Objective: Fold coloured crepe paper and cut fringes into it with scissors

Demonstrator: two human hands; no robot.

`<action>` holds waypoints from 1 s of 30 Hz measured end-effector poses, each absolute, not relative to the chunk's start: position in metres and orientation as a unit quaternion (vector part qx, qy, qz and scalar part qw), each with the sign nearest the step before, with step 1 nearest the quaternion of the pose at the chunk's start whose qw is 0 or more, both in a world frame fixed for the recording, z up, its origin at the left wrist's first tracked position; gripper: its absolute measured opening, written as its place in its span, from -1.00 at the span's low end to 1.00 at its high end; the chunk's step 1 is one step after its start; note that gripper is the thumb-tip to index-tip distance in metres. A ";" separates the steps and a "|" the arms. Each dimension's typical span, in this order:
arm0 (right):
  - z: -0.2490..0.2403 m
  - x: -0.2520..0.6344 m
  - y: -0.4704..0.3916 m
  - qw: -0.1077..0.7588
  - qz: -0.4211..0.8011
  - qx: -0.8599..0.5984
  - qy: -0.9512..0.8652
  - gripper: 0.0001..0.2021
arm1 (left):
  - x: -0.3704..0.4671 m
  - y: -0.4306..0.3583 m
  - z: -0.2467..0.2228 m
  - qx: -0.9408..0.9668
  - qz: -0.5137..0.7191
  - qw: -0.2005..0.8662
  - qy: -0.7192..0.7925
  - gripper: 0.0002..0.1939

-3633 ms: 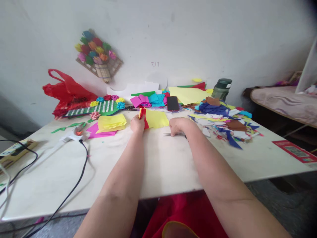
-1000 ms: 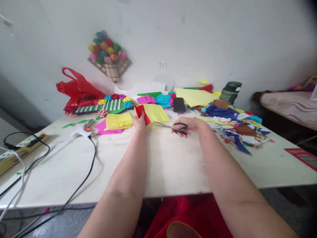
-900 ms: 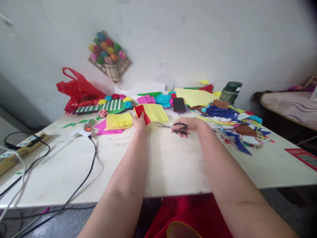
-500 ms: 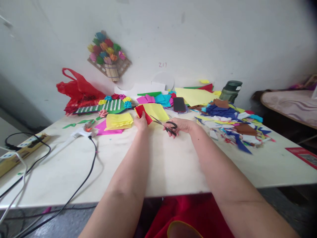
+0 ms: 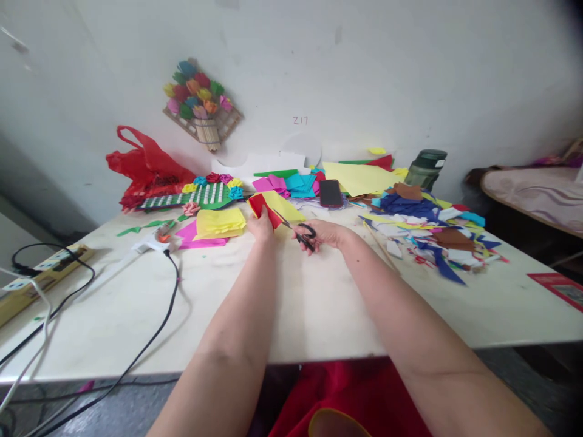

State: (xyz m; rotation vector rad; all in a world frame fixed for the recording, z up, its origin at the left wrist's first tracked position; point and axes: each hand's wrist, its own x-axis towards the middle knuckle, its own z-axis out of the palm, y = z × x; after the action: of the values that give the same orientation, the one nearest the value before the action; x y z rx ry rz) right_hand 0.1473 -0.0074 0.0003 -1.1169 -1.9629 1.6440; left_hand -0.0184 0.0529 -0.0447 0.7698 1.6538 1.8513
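The left arm [image 5: 230,321] reaches forward, left grip [image 5: 261,226] pinched; the right arm [image 5: 387,297] angles inward, right grip [image 5: 319,234] curled.

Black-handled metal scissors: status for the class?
Left hand holding red paper over yellow paper. Right hand gripping scissors, blades at red edge. Black rectangular phone beyond, apart.
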 end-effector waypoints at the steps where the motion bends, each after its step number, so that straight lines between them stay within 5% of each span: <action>1: 0.000 0.146 -0.007 0.177 0.583 -0.392 -0.689 -0.55 | -0.018 0.052 -0.044 0.284 0.685 0.267 0.616 -0.66; 30: -0.008 0.138 -0.004 0.201 0.618 -0.395 -0.649 -0.61 | -0.021 0.064 -0.057 0.281 0.730 0.244 0.573 -0.70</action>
State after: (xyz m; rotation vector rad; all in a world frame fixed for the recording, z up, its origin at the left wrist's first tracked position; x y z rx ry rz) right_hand 0.1383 -0.0040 -0.0081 -1.1028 -1.8148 1.7273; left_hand -0.0211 0.0639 -0.0572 0.7686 1.5643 1.9947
